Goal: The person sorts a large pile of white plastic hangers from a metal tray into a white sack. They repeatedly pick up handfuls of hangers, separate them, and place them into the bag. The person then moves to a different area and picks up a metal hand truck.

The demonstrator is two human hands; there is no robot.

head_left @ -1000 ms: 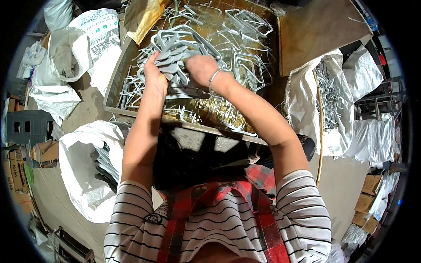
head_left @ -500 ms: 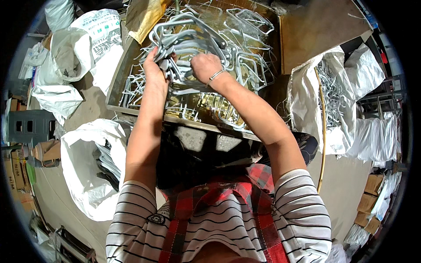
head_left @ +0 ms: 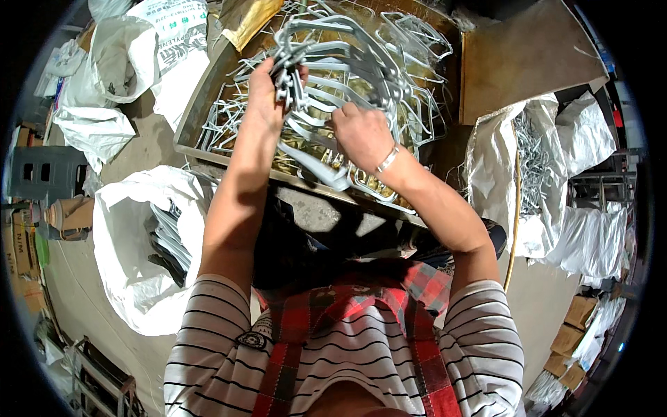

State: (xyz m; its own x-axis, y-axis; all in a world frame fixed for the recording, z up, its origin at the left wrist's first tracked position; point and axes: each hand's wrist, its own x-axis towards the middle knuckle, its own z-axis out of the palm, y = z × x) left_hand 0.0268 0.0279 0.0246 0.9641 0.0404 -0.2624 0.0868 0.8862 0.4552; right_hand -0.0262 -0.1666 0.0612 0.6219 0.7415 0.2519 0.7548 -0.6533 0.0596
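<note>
My left hand (head_left: pixel 267 92) is closed round the ends of a thick bundle of grey bent rods (head_left: pixel 333 48), which look like looped metal pieces. The bundle fans out to the right above the tray. Below and right of it, my right hand (head_left: pixel 363 137) is curled at the lower rods, with the fingers bent in around one of them; the fingertips are partly hidden. Beneath both hands lies a shallow metal tray (head_left: pixel 191 151) with many loose pale bent rods (head_left: pixel 221 128) over a yellowish, shiny bottom.
An open white sack (head_left: pixel 114 278) with grey rods inside stands at left. Another white sack (head_left: pixel 486 163), full of small metal pieces, stands at right beside a thin cane (head_left: pixel 517 201). A brown board (head_left: pixel 531 62) leans at the tray's far right. More sacks (head_left: pixel 90 128) lie far left.
My left hand has moved slightly right and up with the bundle. My right hand has moved right and nearer to me, and the rods are fanned wider. The whole view has shifted a little.
</note>
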